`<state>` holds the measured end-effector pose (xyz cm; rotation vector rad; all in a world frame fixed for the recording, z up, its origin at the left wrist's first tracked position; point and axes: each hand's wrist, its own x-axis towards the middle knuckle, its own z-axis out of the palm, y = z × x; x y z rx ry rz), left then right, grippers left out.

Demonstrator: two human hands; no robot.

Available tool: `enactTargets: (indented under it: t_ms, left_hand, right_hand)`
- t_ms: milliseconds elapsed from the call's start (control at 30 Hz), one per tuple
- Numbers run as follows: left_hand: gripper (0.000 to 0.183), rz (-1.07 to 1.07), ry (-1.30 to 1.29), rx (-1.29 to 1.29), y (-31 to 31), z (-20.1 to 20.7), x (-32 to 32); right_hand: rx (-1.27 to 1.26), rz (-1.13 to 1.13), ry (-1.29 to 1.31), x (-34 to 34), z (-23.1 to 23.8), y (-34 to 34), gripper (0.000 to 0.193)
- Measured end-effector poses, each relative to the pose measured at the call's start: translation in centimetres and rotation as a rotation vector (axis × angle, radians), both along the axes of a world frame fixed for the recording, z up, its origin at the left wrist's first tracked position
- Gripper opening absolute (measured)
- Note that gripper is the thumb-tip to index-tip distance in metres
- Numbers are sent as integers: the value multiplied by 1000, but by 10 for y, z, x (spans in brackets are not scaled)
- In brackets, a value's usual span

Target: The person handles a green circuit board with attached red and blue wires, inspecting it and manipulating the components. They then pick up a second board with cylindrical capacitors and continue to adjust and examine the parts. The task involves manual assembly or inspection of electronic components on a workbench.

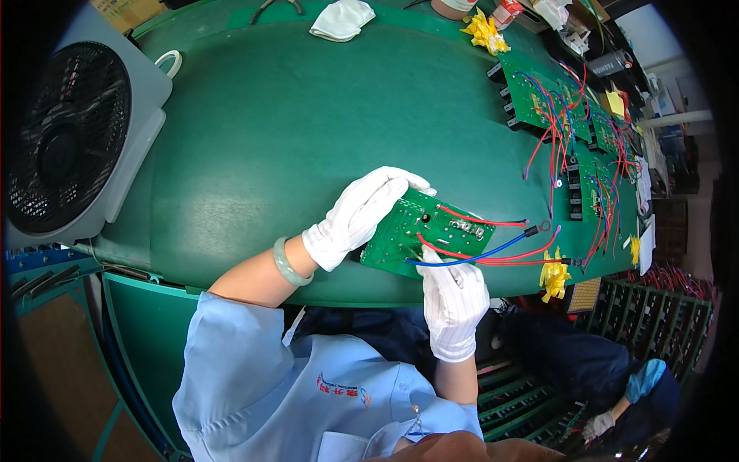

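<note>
My left hand (362,212), in a white glove, grips a green circuit board (392,235) by its upper left side and holds it tilted over the near part of the table. Red wires (500,224) and a blue wire (493,252) run from the board to the right, with ring terminals on some ends. My right hand (454,300), also gloved, is closed at the board's lower edge, where its fingertips meet the wires. The blue wire crosses in front of those fingers. What they pinch is hidden.
Several wired circuit boards (531,96) lie along the table's right side. A grey fan (138,131) stands at left. A white cloth (342,20) lies at the far edge, yellow tape pieces (554,276) at the near edge. At lower right another person's gloved hand (599,425) is beside racks (654,316).
</note>
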<state>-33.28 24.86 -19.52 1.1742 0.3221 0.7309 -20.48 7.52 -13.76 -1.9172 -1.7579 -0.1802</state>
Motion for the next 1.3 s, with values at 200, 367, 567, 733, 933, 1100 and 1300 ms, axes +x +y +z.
enactTargets:
  t_ms: [200, 367, 567, 733, 933, 1100, 1300]
  left_hand:
    - [32, -2, -21, -40, -1, 0, 0]
    - [32, -9, -1, -42, -1, 1, -1]
    - [33, 9, 12, -37, -1, 0, -1]
    - [33, -8, -14, -76, 0, 2, -1]
    - [34, 2, -10, -58, -1, -1, -1]
    - [33, 3, -31, -71, -2, -1, 0]
    - [31, -2, -35, -94, -2, 2, 0]
  right_hand:
    - [127, 35, -44, 6, -5, 12, 46]
    - [9, 69, 75, 6, 5, 10, 43]
    - [71, -37, -19, 3, 2, 9, 43]
    - [65, 3, 71, 4, -1, 9, 45]
    - [39, -53, 65, -1, 0, 8, 44]
    - [37, 63, 138, 7, 1, 10, 43]
    - [52, 51, -7, 7, -4, 10, 41]
